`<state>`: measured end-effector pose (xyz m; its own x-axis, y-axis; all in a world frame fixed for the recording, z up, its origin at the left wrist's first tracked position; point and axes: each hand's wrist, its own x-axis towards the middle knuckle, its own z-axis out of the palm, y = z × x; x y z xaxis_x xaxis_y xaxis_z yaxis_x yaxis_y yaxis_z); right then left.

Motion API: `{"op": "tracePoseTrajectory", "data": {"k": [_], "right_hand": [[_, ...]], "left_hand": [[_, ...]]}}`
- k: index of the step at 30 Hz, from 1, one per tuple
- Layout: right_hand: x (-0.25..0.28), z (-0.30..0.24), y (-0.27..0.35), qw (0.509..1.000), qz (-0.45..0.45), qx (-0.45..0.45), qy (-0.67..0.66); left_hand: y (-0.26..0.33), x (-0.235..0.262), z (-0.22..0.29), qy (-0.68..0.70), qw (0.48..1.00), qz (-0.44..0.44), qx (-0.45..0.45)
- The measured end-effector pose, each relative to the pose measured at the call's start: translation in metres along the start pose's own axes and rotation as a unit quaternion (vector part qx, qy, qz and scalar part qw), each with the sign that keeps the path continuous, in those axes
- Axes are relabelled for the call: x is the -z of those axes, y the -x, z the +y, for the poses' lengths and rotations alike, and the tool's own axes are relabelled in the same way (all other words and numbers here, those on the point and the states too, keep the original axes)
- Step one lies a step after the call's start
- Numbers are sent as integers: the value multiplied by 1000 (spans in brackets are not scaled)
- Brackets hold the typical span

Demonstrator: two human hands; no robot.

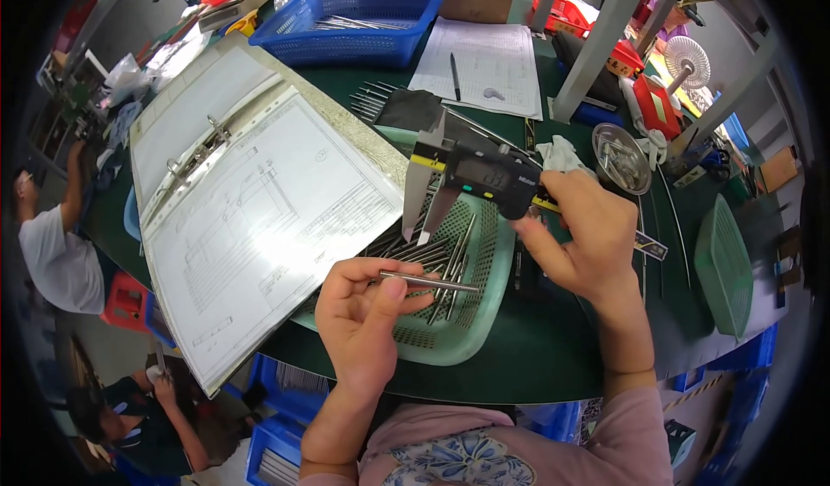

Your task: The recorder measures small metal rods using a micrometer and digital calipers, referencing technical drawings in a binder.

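Note:
Between the thumb and fingers of my left hand (356,317) is a slim metal pin (432,282), held level and pointing right. My right hand (592,227) grips a digital caliper (484,176) by its body, thumb underneath. The caliper's jaws hang downward to the left, above the pin and apart from it, with nothing between them. Below both hands sits a light green perforated basket (484,313) with many loose metal pins (450,257) in it. An open ring binder (277,218) with a technical drawing leans over the basket's left side.
A blue basket (346,49) with metal rods stands at the back. Beside it lie a paper sheet (484,62) and a pen (455,77). To the right are a round metal dish (621,159) and another green basket (724,270). Other people work at the left.

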<state>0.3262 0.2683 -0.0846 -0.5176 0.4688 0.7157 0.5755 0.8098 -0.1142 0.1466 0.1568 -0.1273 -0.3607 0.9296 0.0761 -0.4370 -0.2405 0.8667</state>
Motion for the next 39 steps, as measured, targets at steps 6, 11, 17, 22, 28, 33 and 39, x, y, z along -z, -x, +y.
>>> {"op": "tracePoseTrajectory", "data": {"k": [6, 11, 17, 22, 28, 33, 39], "right_hand": [[2, -1, 0, 1000, 1, 9, 15], [-1, 0, 1, 1000, 6, -10, 6], [0, -4, -1, 999, 17, -26, -31], [1, -7, -1, 999, -5, -20, -43], [1, -15, -2, 998, -24, 44, -29], [-4, -18, 0, 998, -19, 32, -47], [-6, -18, 1, 998, -21, 36, -49]], "left_hand": [[0, -2, 1, -13, 1000, 3, -5], [0, -3, 0, -17, 1000, 9, -6], [0, -2, 1, -13, 1000, 13, -5], [1, 1, 1, 10, 1000, 5, 8], [2, 3, 0, 30, 999, -7, 17], [1, 4, -1, 50, 998, -21, 22], [2, 4, 0, 48, 998, -32, 34]]}}
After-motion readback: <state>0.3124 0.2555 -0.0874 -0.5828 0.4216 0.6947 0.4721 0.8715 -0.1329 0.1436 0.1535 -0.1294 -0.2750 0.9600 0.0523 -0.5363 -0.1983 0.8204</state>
